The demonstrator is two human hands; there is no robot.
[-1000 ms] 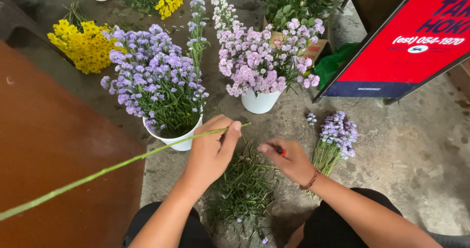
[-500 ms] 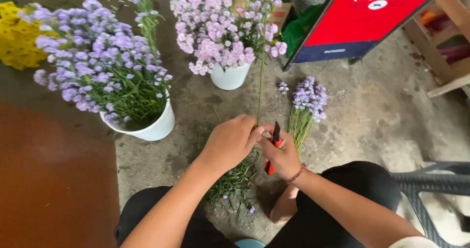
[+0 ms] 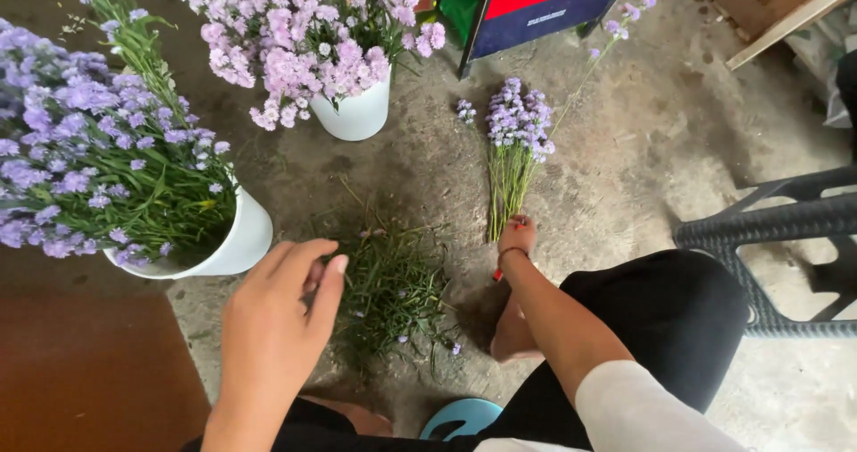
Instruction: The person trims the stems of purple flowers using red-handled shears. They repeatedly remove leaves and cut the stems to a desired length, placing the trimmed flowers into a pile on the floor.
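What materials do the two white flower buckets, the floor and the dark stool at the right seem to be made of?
The white buckets look like smooth, slightly glossy plastic: thin rims and even colour. The floor seems bare concrete: grey, rough, stained and matte. The dark stool looks like moulded plastic with a woven texture, though painted metal cannot be ruled out.

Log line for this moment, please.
left hand: empty, over green trimmings | right hand: at stem ends of purple flower bunch lying on floor, red tool partly visible

Red sign [image 3: 544,1], black stool [image 3: 777,229]
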